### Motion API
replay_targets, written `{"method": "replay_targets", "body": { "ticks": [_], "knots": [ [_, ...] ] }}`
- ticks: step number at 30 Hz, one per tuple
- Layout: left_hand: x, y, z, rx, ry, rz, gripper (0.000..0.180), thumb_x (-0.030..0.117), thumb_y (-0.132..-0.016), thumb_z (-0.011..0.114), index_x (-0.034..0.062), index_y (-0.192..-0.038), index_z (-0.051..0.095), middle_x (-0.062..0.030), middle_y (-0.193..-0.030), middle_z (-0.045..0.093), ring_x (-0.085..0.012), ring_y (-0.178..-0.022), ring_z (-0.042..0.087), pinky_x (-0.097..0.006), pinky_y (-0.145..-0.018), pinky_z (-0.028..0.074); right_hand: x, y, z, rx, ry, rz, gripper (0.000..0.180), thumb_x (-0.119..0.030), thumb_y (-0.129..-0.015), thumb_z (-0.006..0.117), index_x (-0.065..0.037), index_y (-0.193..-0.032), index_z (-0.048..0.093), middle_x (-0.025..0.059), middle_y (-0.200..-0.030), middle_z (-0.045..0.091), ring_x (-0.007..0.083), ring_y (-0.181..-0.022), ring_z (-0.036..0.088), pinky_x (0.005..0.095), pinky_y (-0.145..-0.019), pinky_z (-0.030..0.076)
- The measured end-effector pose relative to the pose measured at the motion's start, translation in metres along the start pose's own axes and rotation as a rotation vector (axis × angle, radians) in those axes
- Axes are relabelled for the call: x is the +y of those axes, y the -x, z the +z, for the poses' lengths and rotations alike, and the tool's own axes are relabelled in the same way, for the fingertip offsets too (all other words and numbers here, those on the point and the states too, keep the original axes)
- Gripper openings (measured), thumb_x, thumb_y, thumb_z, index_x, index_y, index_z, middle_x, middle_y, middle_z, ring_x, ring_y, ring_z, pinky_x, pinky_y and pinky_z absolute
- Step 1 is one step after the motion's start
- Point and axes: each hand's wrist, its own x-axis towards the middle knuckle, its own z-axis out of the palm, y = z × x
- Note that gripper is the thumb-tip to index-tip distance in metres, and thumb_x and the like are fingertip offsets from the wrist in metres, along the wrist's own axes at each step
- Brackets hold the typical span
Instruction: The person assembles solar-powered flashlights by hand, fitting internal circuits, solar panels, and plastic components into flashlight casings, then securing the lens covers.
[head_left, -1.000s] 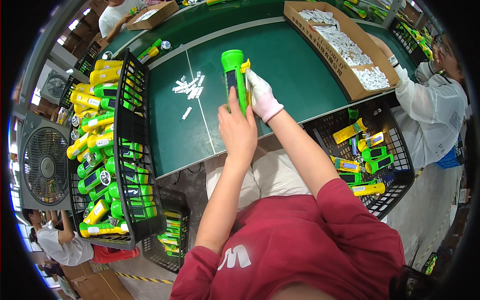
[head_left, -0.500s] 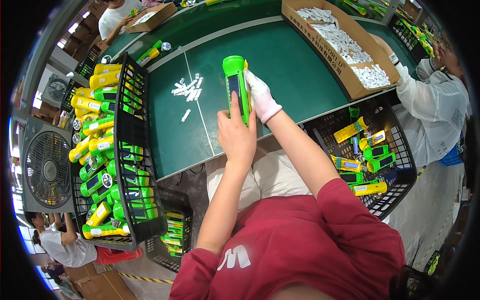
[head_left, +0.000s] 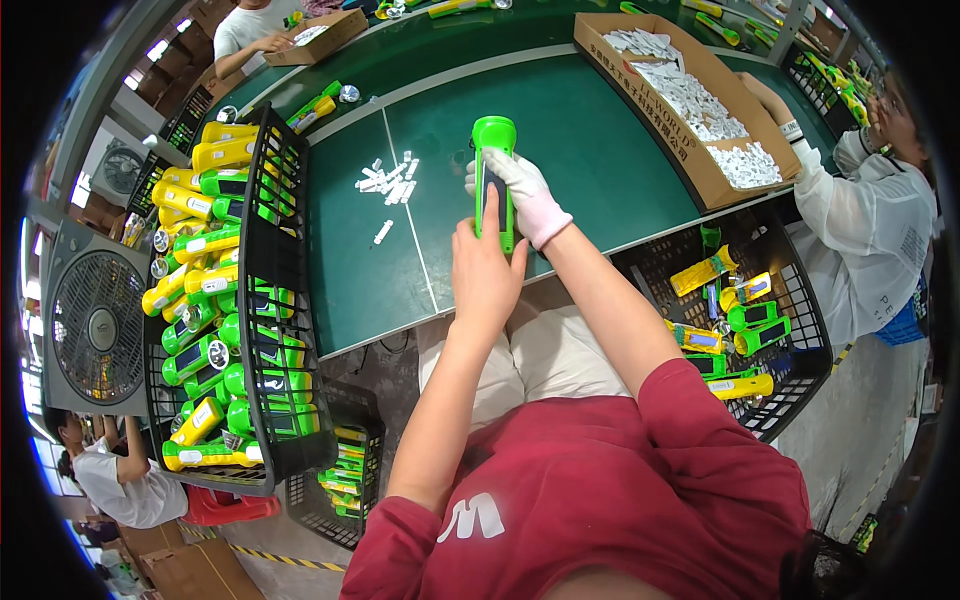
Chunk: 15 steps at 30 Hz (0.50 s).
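A green flashlight point(head_left: 494, 134) with a dark panel on its upper side is held up above the green table point(head_left: 340, 255), its wide head pointing away from me. My right hand point(head_left: 524, 196), in a white glove, wraps round its middle; glove fingertips show past its left edge. My bare left hand point(head_left: 486, 268) grips the lower end, with a finger stretched along the dark panel. Its palm side is hidden. Several small white plastic pieces point(head_left: 388, 180) lie loose on the table to the left of the flashlight.
On the left stands a black basket point(head_left: 262, 200) heaped with yellow and green flashlights. At the far right a cardboard box point(head_left: 640, 108) holds white pieces. Below the table's right edge is another black basket point(head_left: 800, 375) with flashlight parts. A co-worker point(head_left: 860, 200) sits at the right.
The flashlight has shifted slightly right and turned, hiding the yellow seen on its right side. My gloved hand has come further round it. My left finger still rests on the panel.
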Motion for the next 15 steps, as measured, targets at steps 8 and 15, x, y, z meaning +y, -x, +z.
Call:
{"method": "replay_targets", "body": {
  "ticks": [8,15],
  "knots": [
    [-0.044,-0.036,0.005,-0.117,0.536,-0.286,0.054,0.032,-0.076,0.068,-0.0056,-0.11,0.049,-0.0172,-0.099,0.059,-0.025,-0.092,0.057,-0.033,-0.079,0.046,-0.006,-0.012,0.004,-0.097,-0.193,0.148,0.05,-0.045,-0.089,0.048,0.001,-0.106,0.051,0.0107,-0.09,0.059,0.0176,-0.079,0.058,0.0311,-0.072,0.05],
    [-0.053,-0.073,0.005,0.052,0.123,-0.002,0.048,0.029,-0.073,0.069,-0.0027,-0.106,0.054,-0.016,-0.093,0.057,-0.0302,-0.095,0.046,-0.038,-0.084,0.039,-0.019,-0.055,0.015,-0.015,0.03,0.095,0.065,-0.065,-0.077,0.049,-0.004,-0.097,0.055,0.0093,-0.081,0.062,0.0184,-0.072,0.061,0.0327,-0.067,0.052]
  ]
}}
